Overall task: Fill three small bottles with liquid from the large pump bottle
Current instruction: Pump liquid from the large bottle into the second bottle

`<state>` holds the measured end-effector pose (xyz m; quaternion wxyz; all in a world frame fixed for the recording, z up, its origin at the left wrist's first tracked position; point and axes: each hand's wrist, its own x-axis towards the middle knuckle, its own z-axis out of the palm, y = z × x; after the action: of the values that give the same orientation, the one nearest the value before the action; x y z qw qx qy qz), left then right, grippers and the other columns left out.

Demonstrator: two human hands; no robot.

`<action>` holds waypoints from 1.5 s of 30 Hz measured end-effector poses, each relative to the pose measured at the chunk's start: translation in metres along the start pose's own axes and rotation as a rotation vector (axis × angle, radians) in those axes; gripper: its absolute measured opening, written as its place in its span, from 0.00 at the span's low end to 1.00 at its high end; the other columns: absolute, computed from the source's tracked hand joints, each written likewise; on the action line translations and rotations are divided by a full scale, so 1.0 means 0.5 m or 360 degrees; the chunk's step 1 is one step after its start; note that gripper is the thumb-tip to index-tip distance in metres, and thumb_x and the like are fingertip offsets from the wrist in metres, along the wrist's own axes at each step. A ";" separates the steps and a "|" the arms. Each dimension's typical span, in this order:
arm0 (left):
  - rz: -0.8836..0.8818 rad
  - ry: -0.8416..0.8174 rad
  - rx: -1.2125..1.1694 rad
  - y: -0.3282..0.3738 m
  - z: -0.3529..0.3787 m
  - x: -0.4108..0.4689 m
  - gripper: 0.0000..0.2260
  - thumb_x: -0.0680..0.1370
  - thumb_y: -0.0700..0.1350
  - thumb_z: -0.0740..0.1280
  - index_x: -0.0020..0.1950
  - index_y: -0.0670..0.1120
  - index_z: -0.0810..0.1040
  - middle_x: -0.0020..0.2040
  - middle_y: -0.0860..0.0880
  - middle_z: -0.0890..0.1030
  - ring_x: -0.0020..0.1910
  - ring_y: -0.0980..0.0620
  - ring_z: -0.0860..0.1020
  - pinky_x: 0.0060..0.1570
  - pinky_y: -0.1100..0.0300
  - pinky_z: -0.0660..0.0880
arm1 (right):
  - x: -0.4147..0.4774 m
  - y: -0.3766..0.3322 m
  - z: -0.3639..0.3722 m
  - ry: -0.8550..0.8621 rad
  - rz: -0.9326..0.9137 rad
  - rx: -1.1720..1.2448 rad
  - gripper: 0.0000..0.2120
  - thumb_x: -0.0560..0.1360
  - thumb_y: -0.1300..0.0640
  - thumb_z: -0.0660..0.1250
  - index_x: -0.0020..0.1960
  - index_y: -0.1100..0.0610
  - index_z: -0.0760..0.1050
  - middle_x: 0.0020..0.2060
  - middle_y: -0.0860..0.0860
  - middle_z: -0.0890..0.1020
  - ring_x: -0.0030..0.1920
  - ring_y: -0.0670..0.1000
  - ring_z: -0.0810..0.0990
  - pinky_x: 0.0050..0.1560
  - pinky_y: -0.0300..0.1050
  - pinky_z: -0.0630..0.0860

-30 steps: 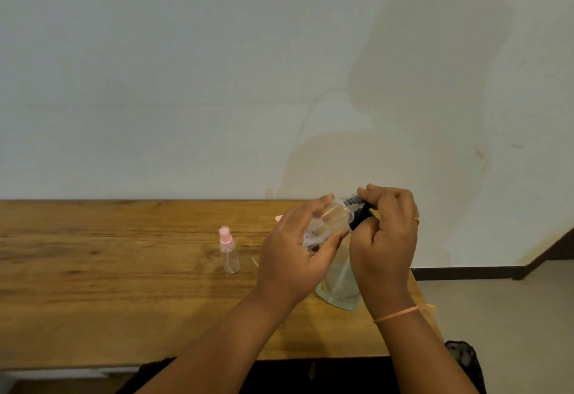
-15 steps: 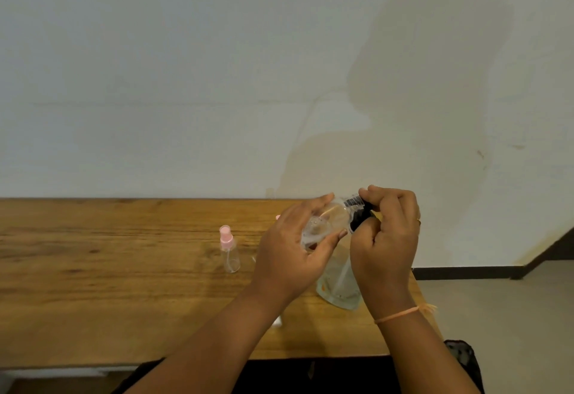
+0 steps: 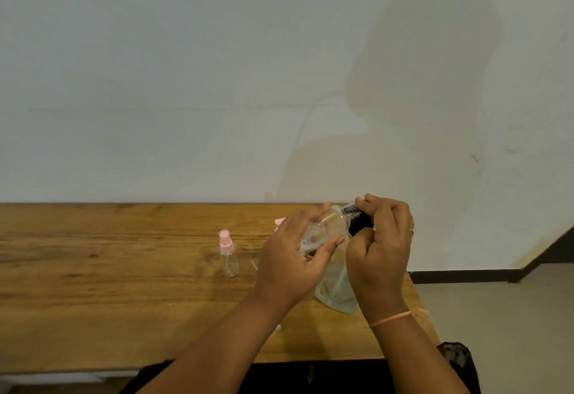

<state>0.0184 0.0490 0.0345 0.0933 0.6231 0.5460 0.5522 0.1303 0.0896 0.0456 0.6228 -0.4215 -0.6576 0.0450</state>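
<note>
A person's left hand (image 3: 292, 263) grasped a tilted clear bottle (image 3: 326, 226) above the wooden table (image 3: 93, 285), while the right hand (image 3: 382, 254) pinched its black cap (image 3: 358, 224). A larger clear container (image 3: 337, 291) stood just below them, near the table's right end. A pink-capped small bottle (image 3: 228, 257) stood upright to the left.
</note>
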 end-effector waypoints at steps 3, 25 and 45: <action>0.0063 0.0032 0.0055 0.001 -0.007 0.001 0.21 0.72 0.55 0.68 0.64 0.59 0.69 0.51 0.62 0.77 0.53 0.63 0.76 0.49 0.67 0.75 | 0.007 -0.010 -0.007 0.0018 -0.0026 0.0003 0.19 0.66 0.65 0.51 0.46 0.64 0.78 0.46 0.49 0.72 0.52 0.44 0.72 0.50 0.47 0.73; 0.0073 0.0004 0.0148 0.007 -0.010 0.006 0.22 0.72 0.58 0.66 0.65 0.60 0.68 0.52 0.61 0.77 0.53 0.62 0.75 0.47 0.70 0.74 | 0.000 0.001 -0.003 -0.0006 -0.0012 0.0053 0.21 0.66 0.65 0.50 0.52 0.62 0.77 0.51 0.48 0.71 0.56 0.44 0.70 0.52 0.52 0.75; 0.0045 -0.0030 0.0165 0.003 -0.009 0.008 0.22 0.72 0.58 0.65 0.66 0.61 0.67 0.53 0.60 0.78 0.53 0.62 0.75 0.46 0.68 0.76 | -0.007 0.005 0.000 -0.0020 0.0001 0.0020 0.21 0.66 0.65 0.50 0.52 0.62 0.76 0.51 0.47 0.70 0.56 0.42 0.69 0.53 0.51 0.74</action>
<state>0.0149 0.0494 0.0397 0.0581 0.6399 0.5642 0.5185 0.1314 0.0891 0.0415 0.6213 -0.4176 -0.6610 0.0520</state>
